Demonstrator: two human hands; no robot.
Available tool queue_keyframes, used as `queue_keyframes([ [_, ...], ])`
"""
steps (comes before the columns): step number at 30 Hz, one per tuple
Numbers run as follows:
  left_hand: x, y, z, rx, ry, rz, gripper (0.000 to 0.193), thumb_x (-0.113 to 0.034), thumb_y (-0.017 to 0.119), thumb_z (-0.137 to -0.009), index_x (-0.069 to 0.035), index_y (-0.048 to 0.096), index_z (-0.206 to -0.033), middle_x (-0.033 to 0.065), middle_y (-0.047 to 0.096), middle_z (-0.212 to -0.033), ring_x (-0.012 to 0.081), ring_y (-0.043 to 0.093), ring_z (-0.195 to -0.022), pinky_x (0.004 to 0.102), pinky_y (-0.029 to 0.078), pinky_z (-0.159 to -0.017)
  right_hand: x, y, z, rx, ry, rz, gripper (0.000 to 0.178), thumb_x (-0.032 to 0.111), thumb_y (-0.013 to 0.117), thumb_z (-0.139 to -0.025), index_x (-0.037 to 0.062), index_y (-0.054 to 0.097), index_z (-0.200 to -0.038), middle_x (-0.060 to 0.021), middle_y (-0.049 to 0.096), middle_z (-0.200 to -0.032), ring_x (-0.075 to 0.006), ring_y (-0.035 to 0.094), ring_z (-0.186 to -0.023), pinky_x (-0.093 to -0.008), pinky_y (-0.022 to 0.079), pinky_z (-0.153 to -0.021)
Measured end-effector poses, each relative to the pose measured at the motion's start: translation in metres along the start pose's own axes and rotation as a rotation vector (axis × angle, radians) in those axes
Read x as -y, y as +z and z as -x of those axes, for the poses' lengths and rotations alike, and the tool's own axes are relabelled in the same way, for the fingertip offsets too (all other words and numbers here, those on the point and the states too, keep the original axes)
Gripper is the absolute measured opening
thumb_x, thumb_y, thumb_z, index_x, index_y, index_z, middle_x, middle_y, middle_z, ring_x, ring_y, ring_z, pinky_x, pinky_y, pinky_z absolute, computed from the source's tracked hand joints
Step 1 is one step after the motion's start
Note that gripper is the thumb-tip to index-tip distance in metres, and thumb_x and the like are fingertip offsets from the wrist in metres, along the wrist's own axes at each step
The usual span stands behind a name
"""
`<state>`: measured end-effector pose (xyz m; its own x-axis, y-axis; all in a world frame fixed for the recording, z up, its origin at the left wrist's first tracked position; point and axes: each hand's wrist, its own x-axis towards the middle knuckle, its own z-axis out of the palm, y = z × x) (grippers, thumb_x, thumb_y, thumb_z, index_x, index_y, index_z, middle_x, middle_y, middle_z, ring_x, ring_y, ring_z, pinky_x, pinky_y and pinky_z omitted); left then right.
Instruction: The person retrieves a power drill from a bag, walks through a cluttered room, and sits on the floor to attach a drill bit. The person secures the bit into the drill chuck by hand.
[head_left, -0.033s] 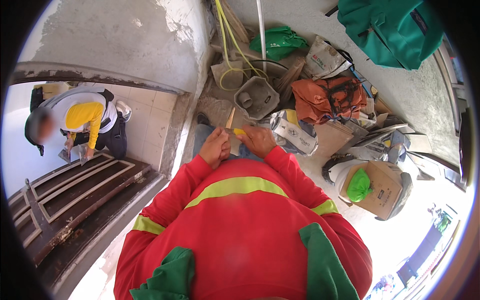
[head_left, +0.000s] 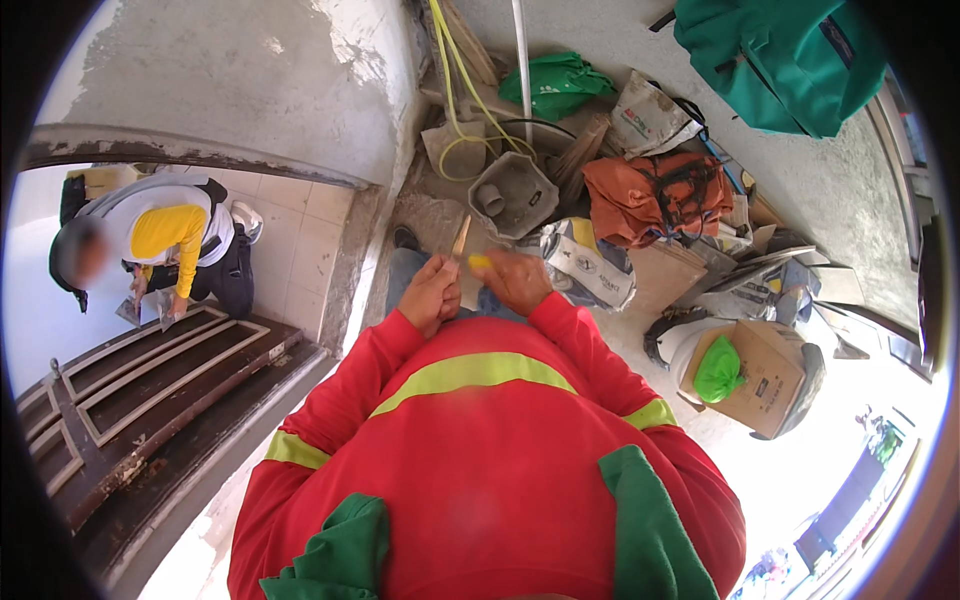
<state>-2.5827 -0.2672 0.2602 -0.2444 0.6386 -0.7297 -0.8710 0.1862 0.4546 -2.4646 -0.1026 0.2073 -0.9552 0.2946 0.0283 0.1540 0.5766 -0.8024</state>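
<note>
My left hand (head_left: 430,293) is closed round a thin, pointed wooden stick (head_left: 461,236), whose pale tip points away from me. Close on its right, my right hand (head_left: 517,283) grips a yellow-handled cutter (head_left: 480,261). The cutter's end meets the stick just above my left fingers; motion smears the blade, so I cannot tell whether it touches the wood. Both hands are in front of my belly, over my bent legs, with red sleeves on the forearms.
Ahead lie a grey, mortar-stained basin (head_left: 520,203), a printed sack (head_left: 587,262) and an orange bundle (head_left: 655,198). A cardboard box (head_left: 765,375) stands at right. At left, beyond a doorway, a person (head_left: 175,235) holds flat tools over a dark panelled door (head_left: 150,400).
My right hand and the yellow-handled cutter have shifted very slightly and now look blurred. My left hand and the stick look the same.
</note>
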Motion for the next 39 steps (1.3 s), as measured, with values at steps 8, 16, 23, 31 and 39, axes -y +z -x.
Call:
queue_keyframes([
  [8, -0.012, 0.002, 0.008, 0.096, -0.095, 0.082, 0.017, -0.030, 0.047, -0.107, -0.015, 0.049, -0.100, -0.0071, 0.032, -0.064, 0.0066, 0.030, -0.052, 0.0231, 0.029, -0.050, -0.057, -0.016, 0.006, -0.101, 0.319, 0.037, 0.033, 0.038, 0.053, -0.102, 0.0073, 0.060, -0.094, -0.0193, 0.064, -0.071, -0.0418, 0.064, -0.070, -0.0509, 0.048, -0.061],
  [16, -0.015, -0.003, -0.005, 0.207, -0.143, 0.197, 0.020, -0.030, 0.043, -0.108, -0.012, 0.050, -0.102, -0.0074, 0.031, -0.063, 0.0056, 0.031, -0.051, 0.0232, 0.029, -0.049, 0.004, -0.010, -0.011, 0.065, -0.002, -0.094, 0.033, 0.037, 0.060, -0.097, 0.0045, 0.059, -0.091, -0.0197, 0.062, -0.074, -0.0437, 0.062, -0.072, -0.0495, 0.047, -0.061],
  [23, -0.016, -0.004, -0.007, 0.260, -0.184, 0.219, 0.017, -0.025, 0.039, -0.108, -0.011, 0.048, -0.102, -0.0072, 0.031, -0.063, 0.0060, 0.031, -0.051, 0.0222, 0.028, -0.048, -0.007, -0.002, -0.011, -0.111, -0.007, 0.028, 0.033, 0.040, 0.070, -0.088, 0.0083, 0.060, -0.085, -0.0151, 0.064, -0.073, -0.0385, 0.065, -0.070, -0.0485, 0.049, -0.060],
  [31, -0.016, -0.002, 0.003, 0.299, -0.128, 0.049, 0.021, -0.030, 0.043, -0.107, -0.012, 0.049, -0.099, -0.0070, 0.033, -0.063, 0.0062, 0.031, -0.049, 0.0226, 0.027, -0.047, -0.126, -0.013, 0.013, -0.232, 0.416, 0.274, 0.027, 0.034, 0.057, -0.101, 0.0089, 0.063, -0.093, -0.0154, 0.065, -0.077, -0.0366, 0.067, -0.072, -0.0447, 0.049, -0.053],
  [39, -0.015, 0.009, -0.008, 0.065, -0.033, 0.049, 0.018, -0.028, 0.046, -0.107, -0.014, 0.048, -0.096, -0.0055, 0.033, -0.062, 0.0072, 0.030, -0.049, 0.0236, 0.026, -0.047, -0.011, -0.006, -0.011, 0.014, 0.035, -0.054, 0.035, 0.042, 0.060, -0.097, 0.0069, 0.062, -0.092, -0.0187, 0.065, -0.077, -0.0408, 0.065, -0.074, -0.0508, 0.050, -0.064],
])
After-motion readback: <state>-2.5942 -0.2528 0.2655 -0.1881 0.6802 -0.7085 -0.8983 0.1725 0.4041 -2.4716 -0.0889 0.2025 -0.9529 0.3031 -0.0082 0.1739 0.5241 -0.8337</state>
